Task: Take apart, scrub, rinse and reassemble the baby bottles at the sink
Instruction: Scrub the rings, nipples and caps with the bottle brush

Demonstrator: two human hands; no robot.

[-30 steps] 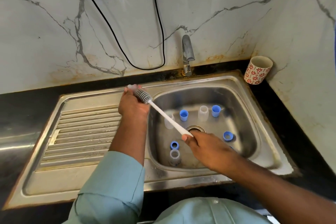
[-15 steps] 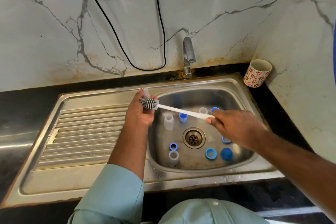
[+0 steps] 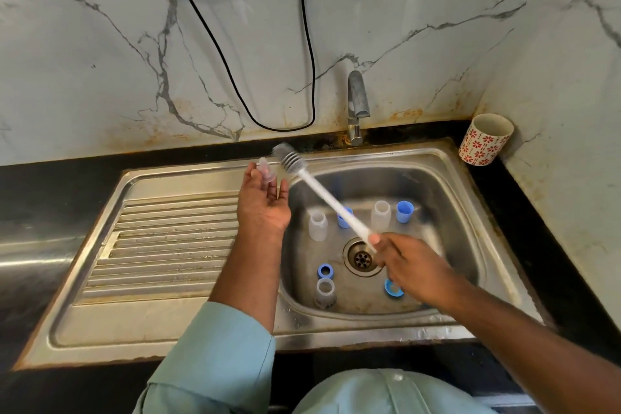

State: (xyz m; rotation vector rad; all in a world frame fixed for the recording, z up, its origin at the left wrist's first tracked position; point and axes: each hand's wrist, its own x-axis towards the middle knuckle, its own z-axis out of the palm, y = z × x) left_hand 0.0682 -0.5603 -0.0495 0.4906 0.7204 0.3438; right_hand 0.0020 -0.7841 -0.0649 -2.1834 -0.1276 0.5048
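1. The left hand (image 3: 263, 205) holds a small clear teat (image 3: 265, 171) at its fingertips, above the sink's (image 3: 487, 279) left rim.
2. The right hand (image 3: 408, 265) grips the brush (image 3: 322, 193) handle; half a second ago the bristles lay against the left hand, now they sit just right of the teat, so scrubbing seems ongoing.
3. Three clear bottles (image 3: 318, 225) and blue rings (image 3: 325, 270) wait in the basin, still apart.

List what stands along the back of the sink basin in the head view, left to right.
Clear bottle → blue cap behind the brush handle → clear bottle → blue cap.
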